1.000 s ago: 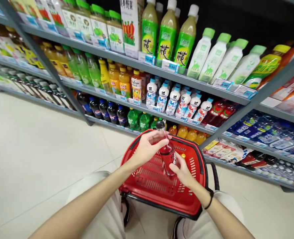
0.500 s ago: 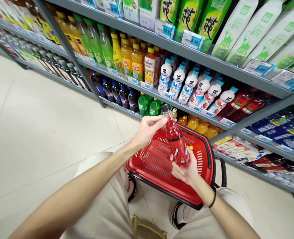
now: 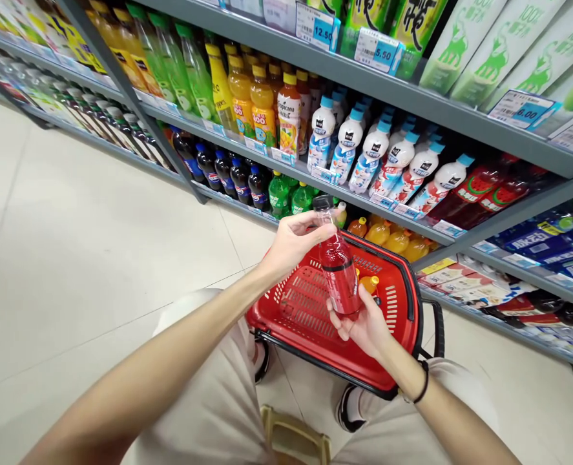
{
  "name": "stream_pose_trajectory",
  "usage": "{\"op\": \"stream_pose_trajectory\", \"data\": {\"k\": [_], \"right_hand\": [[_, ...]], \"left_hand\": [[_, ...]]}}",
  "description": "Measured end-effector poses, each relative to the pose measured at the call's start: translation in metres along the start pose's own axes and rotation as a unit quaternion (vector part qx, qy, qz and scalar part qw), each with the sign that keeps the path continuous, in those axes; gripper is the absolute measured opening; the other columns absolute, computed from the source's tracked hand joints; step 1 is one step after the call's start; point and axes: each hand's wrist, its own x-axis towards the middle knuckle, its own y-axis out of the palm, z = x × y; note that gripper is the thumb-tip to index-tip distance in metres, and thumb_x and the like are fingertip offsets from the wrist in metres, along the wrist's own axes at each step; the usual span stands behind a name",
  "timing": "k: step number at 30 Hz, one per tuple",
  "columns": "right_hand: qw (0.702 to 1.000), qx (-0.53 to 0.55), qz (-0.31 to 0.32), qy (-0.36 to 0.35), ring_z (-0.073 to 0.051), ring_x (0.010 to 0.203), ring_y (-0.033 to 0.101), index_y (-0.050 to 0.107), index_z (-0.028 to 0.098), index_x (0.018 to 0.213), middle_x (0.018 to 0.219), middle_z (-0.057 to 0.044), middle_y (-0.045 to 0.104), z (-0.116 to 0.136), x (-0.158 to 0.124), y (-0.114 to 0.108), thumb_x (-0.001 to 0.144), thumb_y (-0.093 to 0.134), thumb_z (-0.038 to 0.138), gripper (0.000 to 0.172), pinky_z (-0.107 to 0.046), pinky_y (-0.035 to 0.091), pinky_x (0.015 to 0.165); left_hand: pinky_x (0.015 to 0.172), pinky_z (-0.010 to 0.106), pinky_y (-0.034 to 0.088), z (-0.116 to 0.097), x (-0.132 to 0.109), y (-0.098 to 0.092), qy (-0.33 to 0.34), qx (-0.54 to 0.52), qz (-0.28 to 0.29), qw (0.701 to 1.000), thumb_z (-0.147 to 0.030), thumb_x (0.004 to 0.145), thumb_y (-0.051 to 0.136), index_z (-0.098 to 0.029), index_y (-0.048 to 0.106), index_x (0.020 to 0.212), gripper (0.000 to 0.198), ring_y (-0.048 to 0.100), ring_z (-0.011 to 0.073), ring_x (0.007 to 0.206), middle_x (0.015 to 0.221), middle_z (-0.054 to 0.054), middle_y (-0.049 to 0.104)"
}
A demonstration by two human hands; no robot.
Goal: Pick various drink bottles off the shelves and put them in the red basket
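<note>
Red drink bottle (image 3: 339,276), black cap (image 3: 322,203) uppermost, tilted above red shopping basket (image 3: 305,342). Left hand (image 3: 302,236) grasping its neck with thumb and fingers; right hand (image 3: 367,325) cupped around its base, black band (image 3: 424,382) on wrist. Inside basket, yellow-capped orange bottle (image 3: 369,284). Beyond, shelves (image 3: 276,47) of drinks (image 3: 320,139), blue-and-white price tags (image 3: 378,50) along edges. Pale tiled floor (image 3: 73,271) below.

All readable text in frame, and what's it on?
"12.50": top-shelf price tag
"5.50": tag to its right
"6.00": tag farther right
"Tropicana": orange bottle
"100": juice bottle
"100%": green-and-white bottle
Red bottle: too small or blurred.
Others: too small, blurred or cut off.
</note>
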Motion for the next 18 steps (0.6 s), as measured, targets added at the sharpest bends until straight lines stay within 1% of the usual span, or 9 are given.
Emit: {"op": "stream_pose_trajectory", "data": {"k": [2,5,7,8,10,12,15,17,18], "right_hand": [[0.998,0.017,0.024,0.049,-0.013,0.046,0.054,0.069,0.014,0.105,0.077,-0.006,0.070,0.001,0.000,-0.007,0.085,0.070,0.080,0.070,-0.022,0.040,0.034],[0.994,0.026,0.054,0.094,-0.011,0.033,0.042,0.069,0.013,0.101,0.059,-0.002,0.063,0.001,0.000,-0.016,0.085,0.059,0.087,0.076,-0.022,0.030,0.030],[0.992,0.025,0.074,0.103,-0.013,0.031,0.042,0.069,0.012,0.101,0.055,-0.001,0.060,0.000,0.001,-0.018,0.085,0.056,0.087,0.078,-0.022,0.029,0.029],[0.991,0.021,0.081,0.103,-0.014,0.032,0.046,0.069,0.012,0.100,0.055,-0.002,0.061,-0.001,0.001,-0.017,0.084,0.055,0.088,0.079,-0.022,0.031,0.030],[0.992,0.008,0.084,0.095,-0.016,0.038,0.054,0.070,0.011,0.096,0.060,-0.005,0.064,-0.003,0.003,-0.012,0.082,0.057,0.088,0.079,-0.023,0.037,0.033],[0.994,-0.009,0.066,0.082,-0.016,0.043,0.058,0.071,0.011,0.093,0.070,-0.008,0.068,-0.004,0.004,-0.005,0.083,0.059,0.084,0.075,-0.023,0.038,0.035],[0.997,-0.033,0.021,0.070,-0.012,0.040,0.053,0.070,0.011,0.090,0.076,-0.008,0.070,-0.004,0.005,0.001,0.084,0.059,0.082,0.072,-0.020,0.028,0.030],[0.996,-0.050,0.003,0.070,-0.011,0.036,0.048,0.070,0.012,0.087,0.071,-0.007,0.068,-0.004,0.007,0.000,0.081,0.057,0.086,0.075,-0.020,0.022,0.028],[0.996,-0.056,0.001,0.072,-0.011,0.034,0.046,0.070,0.012,0.086,0.067,-0.006,0.067,-0.005,0.007,-0.002,0.080,0.056,0.088,0.078,-0.020,0.022,0.028]], "left_hand": [[0.096,0.036,0.059,0.002,-0.001,-0.001,0.001,0.004,0.010,1.000,-0.056,0.072,0.095,-0.022,0.086,0.104,0.048,0.076,0.0228,0.103,0.114,0.011,0.083],[0.108,0.044,0.055,0.001,-0.004,-0.001,0.001,-0.005,0.040,0.999,-0.064,0.081,0.086,-0.023,0.087,0.099,0.044,0.074,0.0278,0.118,0.118,0.012,0.081],[0.112,0.046,0.052,-0.003,-0.006,0.000,0.003,-0.025,0.075,0.997,-0.061,0.086,0.083,-0.025,0.088,0.100,0.039,0.071,0.0287,0.124,0.124,0.011,0.080],[0.112,0.046,0.052,-0.005,-0.007,0.001,0.006,-0.033,0.088,0.996,-0.057,0.087,0.084,-0.026,0.088,0.102,0.034,0.071,0.0283,0.125,0.126,0.011,0.079],[0.110,0.043,0.053,-0.008,-0.007,0.001,0.021,-0.037,0.090,0.995,-0.050,0.087,0.086,-0.027,0.088,0.103,0.028,0.073,0.0258,0.119,0.125,0.010,0.079],[0.104,0.039,0.055,-0.008,-0.006,0.000,0.036,-0.029,0.063,0.997,-0.045,0.084,0.089,-0.025,0.088,0.097,0.024,0.074,0.0231,0.110,0.119,0.010,0.080],[0.095,0.033,0.056,-0.003,-0.003,-0.004,0.034,-0.022,0.018,0.999,-0.042,0.076,0.095,-0.023,0.087,0.086,0.023,0.072,0.0199,0.102,0.110,0.008,0.080],[0.088,0.029,0.056,0.001,-0.002,-0.005,0.025,-0.021,0.008,0.999,-0.042,0.074,0.096,-0.021,0.086,0.084,0.025,0.071,0.0166,0.094,0.102,0.006,0.079],[0.085,0.027,0.055,0.002,-0.003,-0.006,0.021,-0.022,0.008,1.000,-0.043,0.074,0.096,-0.021,0.086,0.083,0.026,0.069,0.0149,0.089,0.097,0.005,0.078]]}}
